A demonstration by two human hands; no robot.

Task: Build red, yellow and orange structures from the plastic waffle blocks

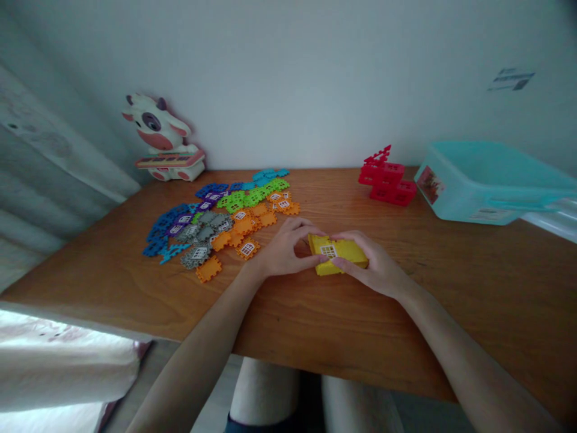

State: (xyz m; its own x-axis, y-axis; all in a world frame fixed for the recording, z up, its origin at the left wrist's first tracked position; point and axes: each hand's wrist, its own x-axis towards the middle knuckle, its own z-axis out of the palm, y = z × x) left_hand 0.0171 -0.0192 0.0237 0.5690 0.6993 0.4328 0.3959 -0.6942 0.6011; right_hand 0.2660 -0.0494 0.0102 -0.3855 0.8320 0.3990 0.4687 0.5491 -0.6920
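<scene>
Between my two hands sits a yellow block (347, 251) built of interlocking plastic panels, with a white window on its top left part. My left hand (291, 248) grips its left end, thumb in front and fingers behind. On the right end, my right hand (372, 261) is closed the same way, its thumb lying by the window. The block is at the table surface; whether it rests there or is slightly lifted I cannot tell. Left of my left hand lie loose orange panels (243, 225), grey panels (197, 255) and green panels (253, 196).
Blue panels (164, 227) and purple panels (181, 224) lie farther left on the wooden table (288, 319). A red panel structure (387, 180) stands at the back right, beside a turquoise bin (473, 195). A cow toy with a keyboard (169, 159) stands at the back left.
</scene>
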